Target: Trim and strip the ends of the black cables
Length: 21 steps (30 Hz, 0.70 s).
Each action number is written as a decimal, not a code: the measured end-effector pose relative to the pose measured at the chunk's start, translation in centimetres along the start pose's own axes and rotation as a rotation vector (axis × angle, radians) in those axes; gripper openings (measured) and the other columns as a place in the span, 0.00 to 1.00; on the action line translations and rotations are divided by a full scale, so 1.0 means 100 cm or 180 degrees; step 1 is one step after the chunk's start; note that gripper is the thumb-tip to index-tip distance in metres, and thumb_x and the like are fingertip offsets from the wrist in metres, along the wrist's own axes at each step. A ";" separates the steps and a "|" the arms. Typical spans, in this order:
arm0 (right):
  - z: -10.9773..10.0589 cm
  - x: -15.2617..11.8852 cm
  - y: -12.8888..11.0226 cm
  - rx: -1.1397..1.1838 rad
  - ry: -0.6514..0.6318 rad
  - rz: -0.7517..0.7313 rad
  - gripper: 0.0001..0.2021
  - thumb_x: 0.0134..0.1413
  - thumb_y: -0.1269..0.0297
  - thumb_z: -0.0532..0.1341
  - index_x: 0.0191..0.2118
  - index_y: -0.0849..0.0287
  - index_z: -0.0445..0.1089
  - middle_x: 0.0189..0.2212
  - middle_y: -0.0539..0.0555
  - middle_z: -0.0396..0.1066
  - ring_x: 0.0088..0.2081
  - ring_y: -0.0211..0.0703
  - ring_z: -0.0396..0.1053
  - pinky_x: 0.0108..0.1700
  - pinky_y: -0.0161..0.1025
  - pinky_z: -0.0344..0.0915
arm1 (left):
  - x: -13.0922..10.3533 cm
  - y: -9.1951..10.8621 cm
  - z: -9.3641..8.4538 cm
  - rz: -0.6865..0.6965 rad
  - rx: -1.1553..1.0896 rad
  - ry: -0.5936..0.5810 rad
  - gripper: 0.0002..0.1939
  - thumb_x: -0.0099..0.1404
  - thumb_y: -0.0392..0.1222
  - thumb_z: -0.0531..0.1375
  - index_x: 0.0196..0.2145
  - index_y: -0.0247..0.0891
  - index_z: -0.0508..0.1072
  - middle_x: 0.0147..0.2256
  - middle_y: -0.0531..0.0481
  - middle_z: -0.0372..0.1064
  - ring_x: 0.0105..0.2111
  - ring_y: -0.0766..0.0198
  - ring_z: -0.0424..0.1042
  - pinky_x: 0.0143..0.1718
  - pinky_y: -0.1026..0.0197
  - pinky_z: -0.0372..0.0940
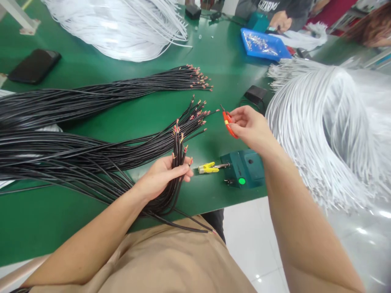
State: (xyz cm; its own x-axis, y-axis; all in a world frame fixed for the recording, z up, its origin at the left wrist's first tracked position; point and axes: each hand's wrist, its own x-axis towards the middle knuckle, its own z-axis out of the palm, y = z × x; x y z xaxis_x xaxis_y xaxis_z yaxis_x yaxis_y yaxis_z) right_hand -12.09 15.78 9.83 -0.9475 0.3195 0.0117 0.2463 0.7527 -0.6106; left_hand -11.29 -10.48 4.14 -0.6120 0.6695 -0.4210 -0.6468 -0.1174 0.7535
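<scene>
My left hand (165,175) is wrapped round a bunch of black cables (175,179), whose stripped ends with red and yellow wires point up above the thumb. In my right hand (249,124) is a small orange-handled tool (227,123), its dark tip pointing up and left, apart from the cables. A larger bundle of black cables (131,150) lies on the table just behind my left hand. Right of my left hand, a yellow clip (208,167) is attached to a green box (249,167) with a lit green button.
Another black cable bundle (122,91) lies farther back. White cables are heaped at the back (116,28) and right (305,106). A phone (35,66), black adapter (255,93) and blue tray of small parts (264,44) are on the green table (146,110). People sit opposite.
</scene>
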 end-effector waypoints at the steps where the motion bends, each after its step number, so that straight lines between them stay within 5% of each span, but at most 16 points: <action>1: -0.001 -0.011 -0.012 0.0552 -0.0015 -0.0030 0.16 0.51 0.56 0.63 0.42 0.59 0.65 0.32 0.52 0.70 0.29 0.37 0.66 0.32 0.36 0.63 | 0.000 0.000 0.000 0.0039 0.0015 0.0002 0.15 0.54 0.43 0.69 0.37 0.33 0.73 0.27 0.50 0.74 0.26 0.67 0.71 0.31 0.64 0.63; 4: 0.005 -0.048 -0.041 0.1571 -0.0426 -0.0007 0.19 0.50 0.46 0.62 0.35 0.59 0.66 0.28 0.50 0.67 0.28 0.36 0.64 0.31 0.35 0.62 | 0.001 -0.001 -0.001 0.0113 0.0061 0.0024 0.15 0.53 0.42 0.69 0.36 0.34 0.72 0.28 0.50 0.75 0.26 0.67 0.72 0.31 0.64 0.64; 8: 0.027 -0.078 -0.057 0.1941 -0.0946 0.0345 0.21 0.54 0.43 0.57 0.27 0.59 0.65 0.22 0.49 0.64 0.26 0.36 0.61 0.30 0.35 0.60 | 0.002 -0.003 -0.001 0.0122 0.0098 0.0091 0.15 0.53 0.41 0.69 0.35 0.35 0.70 0.28 0.50 0.75 0.27 0.66 0.73 0.31 0.64 0.64; 12: 0.048 -0.083 -0.057 0.2133 -0.0801 0.0705 0.16 0.44 0.52 0.67 0.27 0.59 0.65 0.22 0.46 0.65 0.25 0.34 0.61 0.29 0.34 0.58 | 0.002 -0.004 -0.001 0.0182 0.0208 0.0106 0.15 0.53 0.41 0.69 0.34 0.36 0.68 0.28 0.51 0.75 0.27 0.65 0.74 0.31 0.63 0.64; 21: 0.057 -0.084 -0.056 0.2228 -0.0590 0.0852 0.08 0.44 0.63 0.65 0.29 0.60 0.66 0.23 0.47 0.68 0.25 0.34 0.62 0.30 0.34 0.58 | 0.002 -0.004 0.000 0.0264 0.0350 0.0099 0.13 0.55 0.40 0.68 0.33 0.36 0.66 0.28 0.51 0.75 0.28 0.67 0.74 0.31 0.64 0.65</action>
State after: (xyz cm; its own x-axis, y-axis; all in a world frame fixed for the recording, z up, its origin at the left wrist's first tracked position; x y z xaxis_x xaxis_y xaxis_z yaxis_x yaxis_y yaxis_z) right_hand -6.63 5.61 8.68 -0.9077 0.2912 -0.3022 0.3441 0.1041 -0.9331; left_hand -11.18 -10.28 3.80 -0.6762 0.6376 -0.3690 -0.5406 -0.0892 0.8365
